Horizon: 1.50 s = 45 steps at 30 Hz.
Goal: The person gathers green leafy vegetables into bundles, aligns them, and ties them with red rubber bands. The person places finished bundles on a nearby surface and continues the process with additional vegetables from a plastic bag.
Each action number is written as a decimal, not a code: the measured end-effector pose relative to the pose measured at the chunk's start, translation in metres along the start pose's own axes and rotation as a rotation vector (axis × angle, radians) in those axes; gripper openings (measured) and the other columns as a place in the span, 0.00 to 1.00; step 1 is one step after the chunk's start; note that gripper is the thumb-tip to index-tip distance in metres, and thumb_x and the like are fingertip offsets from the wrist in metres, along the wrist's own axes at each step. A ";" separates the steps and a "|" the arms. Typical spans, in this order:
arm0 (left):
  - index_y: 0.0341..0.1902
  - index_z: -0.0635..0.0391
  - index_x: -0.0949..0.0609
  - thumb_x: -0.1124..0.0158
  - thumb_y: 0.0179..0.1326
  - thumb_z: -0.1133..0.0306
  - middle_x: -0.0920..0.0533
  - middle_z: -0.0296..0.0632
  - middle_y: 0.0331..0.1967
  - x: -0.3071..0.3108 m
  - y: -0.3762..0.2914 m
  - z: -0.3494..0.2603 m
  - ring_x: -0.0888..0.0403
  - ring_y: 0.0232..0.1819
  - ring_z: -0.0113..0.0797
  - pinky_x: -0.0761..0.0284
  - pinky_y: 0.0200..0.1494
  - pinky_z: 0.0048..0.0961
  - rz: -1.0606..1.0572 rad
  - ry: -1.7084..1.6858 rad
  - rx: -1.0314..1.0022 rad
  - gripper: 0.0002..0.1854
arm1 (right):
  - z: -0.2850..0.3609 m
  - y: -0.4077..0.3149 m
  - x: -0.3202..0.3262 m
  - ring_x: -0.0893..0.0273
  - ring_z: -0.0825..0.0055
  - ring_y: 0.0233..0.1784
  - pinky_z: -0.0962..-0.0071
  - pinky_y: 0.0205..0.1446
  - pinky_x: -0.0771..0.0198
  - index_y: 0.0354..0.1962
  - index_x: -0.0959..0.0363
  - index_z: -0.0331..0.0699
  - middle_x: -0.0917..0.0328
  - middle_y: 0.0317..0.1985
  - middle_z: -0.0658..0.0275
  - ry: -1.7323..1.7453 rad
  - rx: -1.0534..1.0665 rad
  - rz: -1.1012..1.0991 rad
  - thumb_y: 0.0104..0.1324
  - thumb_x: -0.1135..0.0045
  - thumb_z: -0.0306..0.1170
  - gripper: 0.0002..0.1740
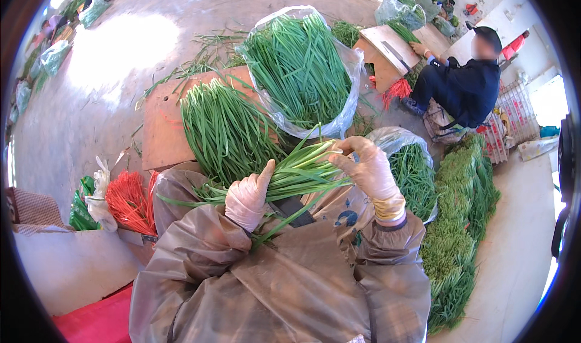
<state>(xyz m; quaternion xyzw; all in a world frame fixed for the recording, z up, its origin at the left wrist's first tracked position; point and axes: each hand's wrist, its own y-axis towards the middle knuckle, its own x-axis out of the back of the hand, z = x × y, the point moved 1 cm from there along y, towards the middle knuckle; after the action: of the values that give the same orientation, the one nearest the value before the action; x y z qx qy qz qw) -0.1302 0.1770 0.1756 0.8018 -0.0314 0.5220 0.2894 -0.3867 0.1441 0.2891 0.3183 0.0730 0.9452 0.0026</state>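
My left hand (pixel 247 200), in a pale thin glove, grips a bunch of green garlic chives (pixel 295 172) across my lap, thumb lying along the stalks. At the bunch's pale ends, the thumb and fingertips of my gloved right hand (pixel 370 172) pinch some stalks. A few long leaves hang loose below the bunch. Just beyond my left hand, a larger pile of garlic chives (pixel 227 129) lies on a wooden board (pixel 163 134), pale ends pointing away from me. Behind it stands a clear plastic bag (pixel 356 75) packed with more chives (pixel 299 66).
Red ties (pixel 129 202) lie at my left. On my right are an open bag of loose greens (pixel 413 179) and a long row of stacked chives (pixel 458 234). A seated person (pixel 467 84) works at another board (pixel 390 48) bearing a knife (pixel 395 57). Scraps litter the floor.
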 end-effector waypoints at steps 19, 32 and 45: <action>0.67 0.58 0.30 0.32 0.54 0.83 0.17 0.39 0.47 -0.008 0.001 -0.001 0.18 0.48 0.31 0.25 0.55 0.30 0.181 -1.163 0.269 0.34 | -0.044 0.009 -0.032 0.45 0.67 0.75 0.67 0.75 0.49 0.72 0.47 0.34 0.40 0.72 0.55 0.868 0.185 0.237 0.61 0.38 0.59 0.53; 0.51 0.57 0.23 0.26 0.51 0.76 0.18 0.41 0.38 0.007 0.003 0.012 0.21 0.38 0.34 0.24 0.43 0.31 0.649 -1.852 0.767 0.22 | -0.022 0.046 -0.087 0.31 0.79 0.59 0.73 0.67 0.41 0.72 0.49 0.33 0.25 0.58 0.65 1.017 0.046 0.262 0.62 0.39 0.62 0.55; 0.69 0.56 0.32 0.32 0.60 0.73 0.23 0.37 0.35 -0.011 0.000 0.002 0.25 0.38 0.30 0.27 0.42 0.26 1.078 -1.917 0.872 0.33 | -0.023 0.054 -0.094 0.21 0.77 0.52 0.76 0.57 0.29 0.57 0.26 0.36 0.18 0.48 0.65 1.080 -0.123 0.421 0.63 0.31 0.34 0.27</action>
<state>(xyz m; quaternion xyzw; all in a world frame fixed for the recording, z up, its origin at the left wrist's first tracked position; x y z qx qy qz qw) -0.1340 0.1728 0.1656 0.7804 -0.3889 -0.2711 -0.4078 -0.3236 0.0826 0.2216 -0.2018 -0.0557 0.9562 -0.2046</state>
